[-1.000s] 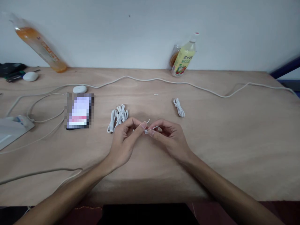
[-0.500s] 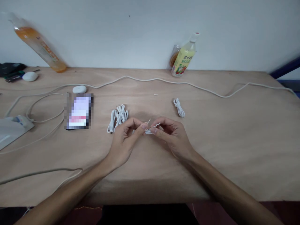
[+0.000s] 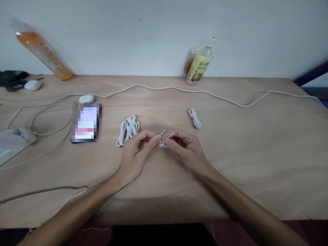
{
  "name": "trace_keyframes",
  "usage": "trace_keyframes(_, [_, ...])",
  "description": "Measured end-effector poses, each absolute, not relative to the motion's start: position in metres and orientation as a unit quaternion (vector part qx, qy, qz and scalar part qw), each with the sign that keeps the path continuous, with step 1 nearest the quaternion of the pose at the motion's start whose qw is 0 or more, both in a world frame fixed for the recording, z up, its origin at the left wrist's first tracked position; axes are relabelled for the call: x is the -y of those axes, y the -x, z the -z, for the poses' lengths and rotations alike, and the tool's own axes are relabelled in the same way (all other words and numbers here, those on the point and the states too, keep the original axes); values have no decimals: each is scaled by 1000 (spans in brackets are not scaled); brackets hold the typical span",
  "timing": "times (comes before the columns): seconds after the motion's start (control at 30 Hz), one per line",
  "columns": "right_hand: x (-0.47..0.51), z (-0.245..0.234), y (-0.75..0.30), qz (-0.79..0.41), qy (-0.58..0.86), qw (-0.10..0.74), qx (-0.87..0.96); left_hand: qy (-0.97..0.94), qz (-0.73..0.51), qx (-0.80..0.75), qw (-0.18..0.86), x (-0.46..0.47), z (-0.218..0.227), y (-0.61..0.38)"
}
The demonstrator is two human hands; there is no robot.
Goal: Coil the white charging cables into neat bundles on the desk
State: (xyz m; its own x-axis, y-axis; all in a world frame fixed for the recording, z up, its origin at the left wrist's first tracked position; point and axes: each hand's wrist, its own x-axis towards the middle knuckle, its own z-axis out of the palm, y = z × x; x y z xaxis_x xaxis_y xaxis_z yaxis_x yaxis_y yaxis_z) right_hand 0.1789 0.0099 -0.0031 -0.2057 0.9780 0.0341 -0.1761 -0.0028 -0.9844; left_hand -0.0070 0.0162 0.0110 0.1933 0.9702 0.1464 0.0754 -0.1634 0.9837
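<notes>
My left hand pinches one end of a thin white twist tie between thumb and forefinger. The other end is pinched by my right hand, and both tips stick up above the fingers. Just under the tie lies a folded white cable, mostly hidden by my hands, so I cannot tell how far the tie goes around it. Several bundled white cables rest beyond my left hand. One more bundled cable sits past my right hand.
A phone and a white earbud case lie to the left. A long white cord crosses the back of the wooden table. An orange drink bottle and a yellow drink bottle stand by the wall.
My right fingers have shifted very slightly, and the tie's right end now looks more bent upward. Both hands keep their pinch; the view has tilted a little.
</notes>
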Motion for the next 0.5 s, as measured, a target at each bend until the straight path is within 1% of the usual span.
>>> trace_keyframes(0.23, [-8,2,-177,-566,412,491,518,-609,-460,-438,474,-15,-12,5])
trace_keyframes(0.5, [-8,4,-176,-573,398,504,509,-604,-464,-457,460,-12,-14,4])
